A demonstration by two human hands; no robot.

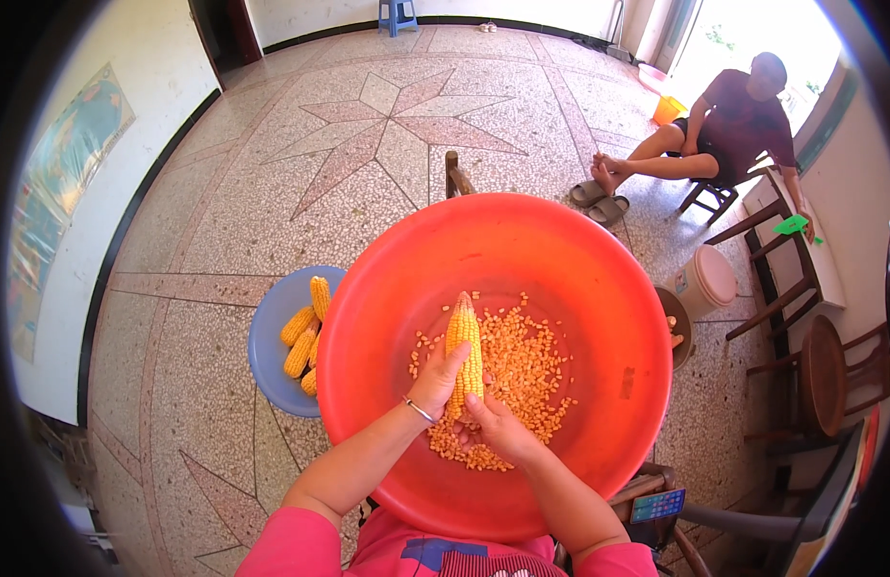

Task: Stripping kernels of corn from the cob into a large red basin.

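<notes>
An ear of yellow corn (465,346) points away from me over a large red plastic basin (596,274). Around its left side my left hand (439,379) is closed, with a bracelet at the wrist. My right hand (495,425) grips the near end of the ear, its thumb on the kernels and its fingers partly hidden below. Loose corn kernels (524,353) lie on the basin's bottom, mostly to the right of the ear. To the left, a blue basin (268,346) on the floor holds several more ears of corn (297,326).
A person (748,122) sits on a chair at the upper right, one hand by a green object (791,224). Right of the red basin stand a lidded bucket (708,281) and a brown container (681,353) with cobs. A phone (657,505) rests at the lower right, near wooden chairs (823,375).
</notes>
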